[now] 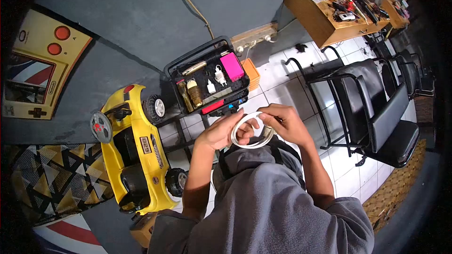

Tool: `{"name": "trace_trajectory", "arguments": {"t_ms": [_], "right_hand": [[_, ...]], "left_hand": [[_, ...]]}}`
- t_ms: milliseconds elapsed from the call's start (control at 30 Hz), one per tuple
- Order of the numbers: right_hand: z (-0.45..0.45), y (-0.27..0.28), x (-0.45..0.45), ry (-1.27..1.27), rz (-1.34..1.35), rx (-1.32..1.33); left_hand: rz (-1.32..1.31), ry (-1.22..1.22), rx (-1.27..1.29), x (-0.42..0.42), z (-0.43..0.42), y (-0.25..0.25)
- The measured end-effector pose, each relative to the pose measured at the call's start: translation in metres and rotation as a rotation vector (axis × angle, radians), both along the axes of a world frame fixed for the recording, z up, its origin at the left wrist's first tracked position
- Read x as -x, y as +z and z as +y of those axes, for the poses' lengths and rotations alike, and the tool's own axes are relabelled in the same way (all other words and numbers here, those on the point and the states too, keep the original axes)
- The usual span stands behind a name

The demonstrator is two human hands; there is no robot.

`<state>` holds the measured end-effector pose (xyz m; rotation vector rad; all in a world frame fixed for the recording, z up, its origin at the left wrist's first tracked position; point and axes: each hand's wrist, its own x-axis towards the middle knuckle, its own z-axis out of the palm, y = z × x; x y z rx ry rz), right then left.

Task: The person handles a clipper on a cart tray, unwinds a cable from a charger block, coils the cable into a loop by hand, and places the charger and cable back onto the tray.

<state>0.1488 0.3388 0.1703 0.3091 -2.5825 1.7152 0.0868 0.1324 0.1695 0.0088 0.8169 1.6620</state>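
Note:
A white cable (254, 146), wound into a round coil of several turns, is held in front of my chest. My left hand (217, 131) grips the coil's left side, its fingers curled through the middle of the loop. At the upper right of the coil, my right hand (286, 123) pinches the cable between thumb and fingers. Just beyond my hands stands a black tray cart (177, 69). On it lie a white charger (219, 76), a small white bottle (211, 86), a pink box (232, 67) and a brown ribbed bottle (194, 95).
A yellow toy car (149, 169) stands at the left. Black salon chairs (372, 99) are on the right, on white tiles. A wooden counter (315, 16) at the upper right bears bottles and tools. An orange crate (252, 73) sits behind the cart, near a wall power strip (254, 37).

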Motion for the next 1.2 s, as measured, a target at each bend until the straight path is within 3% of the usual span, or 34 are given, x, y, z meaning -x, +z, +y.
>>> {"name": "trace_trajectory", "arguments": {"t_ms": [167,233,300,433,500,533,600,633,667,800,833,933,1033,1100,1167,1200], "right_hand": [[0.000,0.009,0.004,-0.082,-0.056,0.041],[0.010,-0.008,0.004,-0.143,0.033,0.049],[0.022,-0.027,0.002,-0.090,0.022,0.043],[0.029,-0.089,-0.007,-0.010,-0.045,-0.088],[0.021,-0.114,-0.009,-0.290,-0.173,-0.068],[0.018,-0.123,-0.007,-0.288,-0.172,-0.065],[0.014,-0.139,0.000,-0.387,-0.158,0.446],[0.005,-0.122,0.006,-0.432,-0.152,0.704],[0.002,-0.100,0.003,-0.524,-0.343,0.859],[-0.007,-0.058,0.012,-0.432,-0.328,1.163],[-0.007,-0.058,0.012,-0.432,-0.328,1.165],[0.000,-0.057,0.010,-0.097,-0.403,1.263],[-0.008,-0.043,0.002,-0.043,-0.616,1.241],[-0.010,-0.045,-0.005,-0.015,-0.626,1.317],[-0.016,-0.030,-0.006,0.126,-0.783,1.704],[-0.021,-0.036,-0.006,0.249,-0.710,1.840]], "left_hand": [[0.097,0.163,0.100,0.003,0.000,-0.006],[0.059,0.294,0.037,0.001,0.000,-0.002],[0.055,0.319,0.080,0.002,-0.005,0.002],[-0.101,0.375,-0.067,0.001,-0.018,0.002],[-0.098,0.347,-0.145,-0.003,-0.019,0.008],[-0.103,0.316,-0.166,-0.004,-0.020,0.009],[-0.132,0.327,-0.151,-0.006,-0.013,0.010],[-0.164,0.336,-0.136,-0.008,-0.011,0.009],[-0.183,0.352,-0.114,-0.009,-0.009,0.008],[-0.311,0.357,-0.244,-0.008,-0.007,-0.002],[-0.310,0.357,-0.242,-0.009,-0.007,-0.003],[-0.343,0.347,-0.240,-0.011,-0.002,-0.006],[-0.258,0.413,-0.140,-0.015,0.002,-0.005],[-0.248,0.459,-0.215,-0.016,0.003,-0.005],[-0.086,0.586,-0.075,-0.016,0.006,-0.001],[-0.051,0.631,-0.060,-0.016,0.007,-0.002]]}}
